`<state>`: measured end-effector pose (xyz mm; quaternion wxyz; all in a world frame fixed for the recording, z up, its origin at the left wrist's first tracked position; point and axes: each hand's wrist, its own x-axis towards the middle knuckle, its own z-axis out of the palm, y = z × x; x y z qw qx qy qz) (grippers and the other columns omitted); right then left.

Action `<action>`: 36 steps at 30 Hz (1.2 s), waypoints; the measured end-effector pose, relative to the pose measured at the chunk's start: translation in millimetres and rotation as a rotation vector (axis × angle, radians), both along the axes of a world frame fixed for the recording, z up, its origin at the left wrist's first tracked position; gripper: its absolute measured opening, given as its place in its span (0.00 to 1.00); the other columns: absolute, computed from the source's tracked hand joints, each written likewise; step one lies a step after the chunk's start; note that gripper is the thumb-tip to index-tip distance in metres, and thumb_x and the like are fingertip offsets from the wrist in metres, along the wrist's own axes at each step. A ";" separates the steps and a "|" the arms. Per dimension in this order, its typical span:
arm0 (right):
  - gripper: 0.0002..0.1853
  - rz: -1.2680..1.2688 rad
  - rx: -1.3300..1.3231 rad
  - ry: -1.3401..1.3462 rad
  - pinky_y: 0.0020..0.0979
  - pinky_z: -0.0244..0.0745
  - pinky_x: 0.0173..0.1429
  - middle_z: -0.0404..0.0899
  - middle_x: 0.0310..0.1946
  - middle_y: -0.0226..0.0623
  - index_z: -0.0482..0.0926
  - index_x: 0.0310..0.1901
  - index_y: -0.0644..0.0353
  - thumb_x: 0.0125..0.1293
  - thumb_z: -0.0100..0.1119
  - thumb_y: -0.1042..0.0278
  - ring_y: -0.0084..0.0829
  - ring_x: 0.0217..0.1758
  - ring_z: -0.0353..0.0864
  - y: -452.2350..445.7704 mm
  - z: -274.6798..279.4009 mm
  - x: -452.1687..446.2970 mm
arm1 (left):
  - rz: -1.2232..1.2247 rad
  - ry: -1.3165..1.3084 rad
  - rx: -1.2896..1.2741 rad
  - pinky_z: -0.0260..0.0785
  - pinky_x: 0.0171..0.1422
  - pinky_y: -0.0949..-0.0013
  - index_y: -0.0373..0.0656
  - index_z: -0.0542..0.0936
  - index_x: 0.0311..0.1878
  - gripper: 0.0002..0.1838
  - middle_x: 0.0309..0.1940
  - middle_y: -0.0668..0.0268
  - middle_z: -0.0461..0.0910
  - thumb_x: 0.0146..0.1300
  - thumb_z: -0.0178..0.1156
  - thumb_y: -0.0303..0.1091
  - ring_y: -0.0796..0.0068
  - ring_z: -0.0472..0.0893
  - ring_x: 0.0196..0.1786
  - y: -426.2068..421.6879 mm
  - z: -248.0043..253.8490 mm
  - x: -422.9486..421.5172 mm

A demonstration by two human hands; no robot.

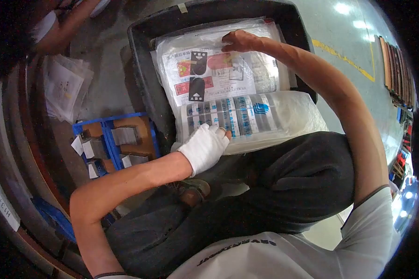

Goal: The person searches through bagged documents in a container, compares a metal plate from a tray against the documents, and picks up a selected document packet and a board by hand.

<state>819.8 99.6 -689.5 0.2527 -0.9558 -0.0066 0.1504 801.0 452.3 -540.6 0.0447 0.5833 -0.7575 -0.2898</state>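
My left hand point(204, 148), in a white glove with bare fingertips, rests on the near edge of a plastic-wrapped bundle point(246, 116) with blue printing. Its fingers lie slightly apart on the wrap. My bare right hand point(239, 42) has its fingers curled at the far part of a clear plastic bag point(260, 46), apparently pinching the film; the fingertips are partly hidden. Under the film lies a printed sheet point(233, 86) with red and yellow panels. Two dark flat plates with cutouts, an upper plate point(199, 63) and a lower plate point(196, 89), lie over the sheet.
A black tub point(144, 69) surrounds the bags. Left of it stands a blue divided bin point(108, 139) with small flat pieces. Loose plastic bags point(66, 88) lie farther left. Another person's arm point(70, 28) shows at the upper left. Stacked panels point(393, 69) stand at right.
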 end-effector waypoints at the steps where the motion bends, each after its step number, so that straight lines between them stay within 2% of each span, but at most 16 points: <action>1: 0.22 0.008 -0.011 0.013 0.46 0.75 0.51 0.81 0.43 0.54 0.80 0.48 0.63 0.66 0.62 0.49 0.55 0.46 0.81 -0.2 0.3 0.4 | 0.000 0.000 0.000 0.74 0.46 0.59 0.34 0.75 0.57 0.20 0.37 0.58 0.80 0.62 0.53 0.29 0.60 0.82 0.44 -0.4 0.4 0.0; 14: 0.23 0.009 0.021 0.007 0.46 0.75 0.50 0.81 0.43 0.56 0.80 0.47 0.64 0.65 0.62 0.49 0.55 0.45 0.81 -3.3 -5.3 0.2 | 0.011 -0.005 -0.013 0.74 0.44 0.59 0.34 0.76 0.56 0.19 0.36 0.57 0.80 0.62 0.53 0.29 0.59 0.82 0.42 -0.3 -1.9 -0.4; 20: 0.21 0.023 0.060 -0.086 0.47 0.75 0.48 0.81 0.40 0.55 0.80 0.45 0.65 0.65 0.63 0.51 0.56 0.43 0.81 -3.2 -6.3 -1.6 | 0.010 -0.010 -0.023 0.75 0.43 0.59 0.34 0.76 0.54 0.17 0.35 0.57 0.80 0.63 0.53 0.29 0.60 0.82 0.41 -1.0 -0.5 -0.2; 26: 0.21 0.032 0.002 -0.049 0.47 0.74 0.47 0.81 0.39 0.55 0.80 0.44 0.65 0.66 0.63 0.51 0.56 0.41 0.81 -1.6 -2.9 -0.4 | 0.016 0.014 -0.029 0.75 0.43 0.59 0.34 0.76 0.55 0.17 0.35 0.57 0.80 0.63 0.53 0.28 0.59 0.82 0.42 -0.3 -2.4 -0.3; 36: 0.23 -0.005 0.028 0.006 0.46 0.73 0.48 0.81 0.40 0.55 0.79 0.46 0.65 0.65 0.62 0.49 0.54 0.44 0.81 -1.3 -1.8 0.5 | 0.012 0.005 -0.056 0.74 0.44 0.59 0.34 0.76 0.55 0.19 0.35 0.57 0.79 0.62 0.54 0.29 0.58 0.81 0.42 1.6 -4.6 -0.4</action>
